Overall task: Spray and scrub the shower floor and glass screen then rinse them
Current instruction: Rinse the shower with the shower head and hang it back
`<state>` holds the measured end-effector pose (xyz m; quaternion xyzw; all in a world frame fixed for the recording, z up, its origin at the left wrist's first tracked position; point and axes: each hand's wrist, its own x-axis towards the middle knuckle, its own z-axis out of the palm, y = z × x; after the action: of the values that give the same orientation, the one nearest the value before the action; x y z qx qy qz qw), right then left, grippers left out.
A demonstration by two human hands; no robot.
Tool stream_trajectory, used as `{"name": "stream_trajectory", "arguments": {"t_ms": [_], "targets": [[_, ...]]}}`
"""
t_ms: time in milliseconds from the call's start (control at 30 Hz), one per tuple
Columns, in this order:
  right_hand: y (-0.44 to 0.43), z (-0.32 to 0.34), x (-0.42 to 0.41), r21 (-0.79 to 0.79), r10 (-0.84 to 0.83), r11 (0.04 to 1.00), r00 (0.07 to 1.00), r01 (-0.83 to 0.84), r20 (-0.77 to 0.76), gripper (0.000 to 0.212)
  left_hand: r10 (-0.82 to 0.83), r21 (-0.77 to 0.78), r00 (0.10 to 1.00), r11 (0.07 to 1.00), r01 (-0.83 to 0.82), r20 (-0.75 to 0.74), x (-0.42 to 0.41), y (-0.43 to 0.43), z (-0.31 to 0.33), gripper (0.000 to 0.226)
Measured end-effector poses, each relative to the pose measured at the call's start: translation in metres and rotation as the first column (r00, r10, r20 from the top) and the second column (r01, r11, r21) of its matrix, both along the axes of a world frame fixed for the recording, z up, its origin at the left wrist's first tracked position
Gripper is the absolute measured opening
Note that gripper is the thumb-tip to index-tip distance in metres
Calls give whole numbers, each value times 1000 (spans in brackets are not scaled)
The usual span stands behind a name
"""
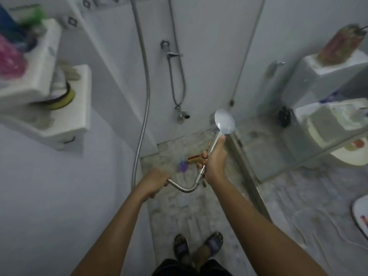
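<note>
My right hand (214, 158) grips the handle of a chrome shower head (225, 121), whose round face points up and toward the glass screen (282, 124) on the right. My left hand (157, 181) holds the metal hose (184, 188) just below the handle; the hose loops up the wall. The mottled shower floor (179, 208) lies below my hands. A red-handled brush (193, 158) and a purple object (182, 166) lie on the floor near the back wall. No water spray is visible.
White corner shelves (65, 108) at the left hold bottles and a yellow-lidded tub. A bidet sprayer (183, 114) hangs on the back wall. Behind the glass stands a toilet (326, 124). My sandalled feet (199, 246) stand at the bottom.
</note>
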<state>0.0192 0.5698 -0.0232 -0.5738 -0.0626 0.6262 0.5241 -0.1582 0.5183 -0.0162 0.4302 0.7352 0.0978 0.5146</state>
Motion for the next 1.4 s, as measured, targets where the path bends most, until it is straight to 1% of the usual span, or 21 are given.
{"name": "stream_trajectory", "arguments": {"t_ms": [67, 233, 367, 467, 533, 633, 700, 800, 933, 1133, 1300, 1400], "targets": [[-16, -9, -33, -3, 45, 999, 999, -45, -13, 55, 79, -38, 997, 996, -80, -25, -33, -20, -8, 33], [-47, -28, -77, -21, 135, 990, 987, -138, -83, 57, 156, -117, 986, 980, -161, -53, -73, -61, -23, 38], [-71, -39, -105, -50, 181, 982, 982, -183, -55, 60, 182, -152, 981, 970, -192, -73, -96, -90, -39, 39], [-82, -44, -120, -67, 186, 979, 980, -191, -63, 62, 211, -146, 974, 964, -221, -81, -108, -105, -47, 38], [-86, -44, -130, -45, 200, 978, 977, -203, -66, 63, 228, -138, 969, 961, -239, -93, -117, -112, -52, 36], [-91, -42, -141, 56, 217, 975, 975, -215, -38, 64, 262, -105, 960, 957, -272, -98, -126, -115, -57, 31], [-92, -37, -149, 128, 223, 967, 975, -220, -7, 59, 276, -82, 955, 955, -285, -111, -131, -115, -58, 30], [-90, -31, -158, 180, 241, 953, 970, -245, 40, 53, 286, -61, 948, 953, -296, -142, -138, -111, -61, 33], [-87, -28, -166, 202, 245, 945, 966, -257, 84, 50, 293, -44, 945, 952, -302, -144, -143, -107, -65, 35], [-83, -25, -176, 204, 227, 948, 969, -243, 99, 49, 313, -23, 939, 947, -319, -144, -151, -103, -67, 35], [-85, -21, -179, 249, 203, 937, 962, -245, 182, 48, 329, -19, 933, 942, -335, -145, -149, -104, -72, 39], [-88, -20, -178, 259, 187, 937, 963, -234, 192, 45, 325, -21, 935, 944, -331, -142, -146, -107, -73, 40]]}}
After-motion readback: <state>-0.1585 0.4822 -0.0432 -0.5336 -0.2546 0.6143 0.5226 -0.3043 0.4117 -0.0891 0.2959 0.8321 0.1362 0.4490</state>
